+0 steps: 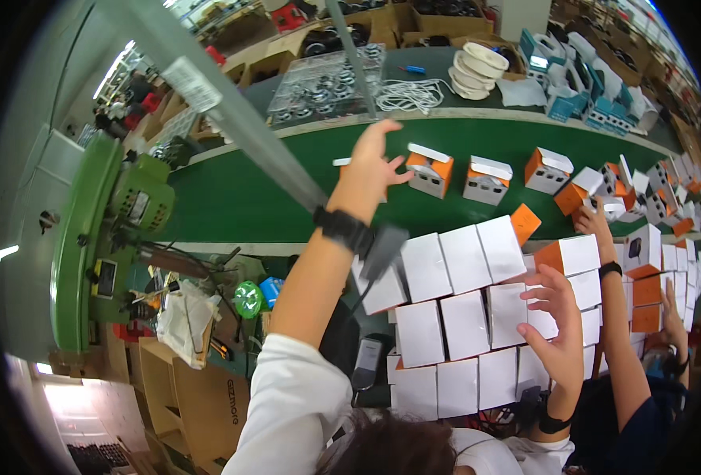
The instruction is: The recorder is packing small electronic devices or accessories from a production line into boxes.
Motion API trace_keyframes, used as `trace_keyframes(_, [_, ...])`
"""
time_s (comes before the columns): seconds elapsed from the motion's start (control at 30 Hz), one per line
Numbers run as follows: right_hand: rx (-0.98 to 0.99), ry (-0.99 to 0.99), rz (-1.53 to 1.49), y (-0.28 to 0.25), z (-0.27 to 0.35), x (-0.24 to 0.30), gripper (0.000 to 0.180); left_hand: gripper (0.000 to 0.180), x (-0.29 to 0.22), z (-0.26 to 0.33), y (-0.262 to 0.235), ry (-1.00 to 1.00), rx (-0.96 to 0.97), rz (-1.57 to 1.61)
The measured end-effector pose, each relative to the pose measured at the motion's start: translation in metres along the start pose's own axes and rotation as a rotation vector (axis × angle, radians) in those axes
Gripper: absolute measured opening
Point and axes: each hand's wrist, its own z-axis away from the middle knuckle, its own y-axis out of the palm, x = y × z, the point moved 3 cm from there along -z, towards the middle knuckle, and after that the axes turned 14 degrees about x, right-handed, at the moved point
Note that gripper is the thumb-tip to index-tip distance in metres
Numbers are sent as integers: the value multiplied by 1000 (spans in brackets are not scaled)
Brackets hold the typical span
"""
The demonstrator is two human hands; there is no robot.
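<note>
My left hand (370, 162) reaches far out over the green conveyor belt (240, 190), fingers spread, lying over a small orange-and-white box (341, 163) that it mostly hides. A black band sits on that wrist. My right hand (556, 324) is raised in front of a stacked wall of white boxes (461, 317), fingers apart and curled, holding nothing. More orange-and-white boxes (430, 170) with open flaps stand in a row along the belt to the right.
A co-worker's arm (616, 332) rises at the right, its hand by the orange boxes (576, 198). A green machine (89, 237) stands left, a grey metal bar (232, 119) crosses diagonally. Parts trays (319, 87), white cable (406, 95) and tape rolls (477, 67) lie beyond the belt.
</note>
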Motion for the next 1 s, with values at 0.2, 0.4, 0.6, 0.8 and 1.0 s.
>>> trace_keyframes(0.2, [14, 19, 106, 6, 17, 18, 76, 97, 50, 127, -36, 709, 562, -1807])
trace_keyframes(0.4, [72, -50, 94, 5, 23, 25, 79, 110, 96, 110, -133, 686, 522, -1642])
trace_keyframes(0.6, [79, -166, 87, 6, 18, 47, 65, 111, 49, 145, -149, 951, 492, -1337])
trace_keyframes(0.8, [196, -533, 440, 19, -4, 85, 81, 132, 45, 215, -48, 390, 836, -381])
trace_keyframes(1.0, [343, -550, 311, 43, -17, 82, 90, 124, 93, 192, 2, 7, 1265, -317])
